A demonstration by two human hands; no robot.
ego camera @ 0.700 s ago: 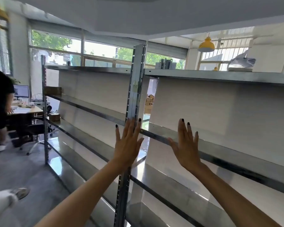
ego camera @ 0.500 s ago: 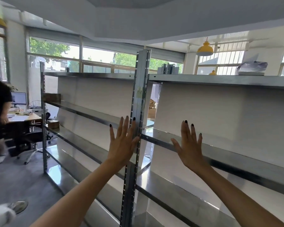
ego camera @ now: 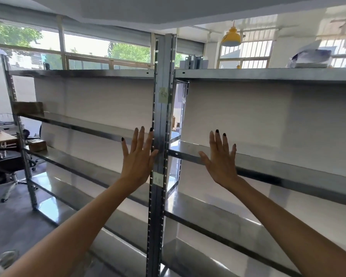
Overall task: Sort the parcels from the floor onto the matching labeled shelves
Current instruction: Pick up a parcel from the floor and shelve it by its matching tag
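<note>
Up front, both hands are raised flat, fingers spread, holding nothing: left hand (ego camera: 137, 161) before the post (ego camera: 161, 136), right hand (ego camera: 221, 159) before a shelf (ego camera: 288, 170) edge. Farther off, 1 parcel (ego camera: 310, 57) lies atop the right rack.

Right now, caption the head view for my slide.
Both hands, left and right, raised open and empty before steel shelves.

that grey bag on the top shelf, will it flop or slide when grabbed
The grey bag looks crinkled and puffy, so it probably flops and weighs little. Its glossy film on the smooth top shelf suggests it slides easily. Contents can't be seen. Both hands are empty.
</note>
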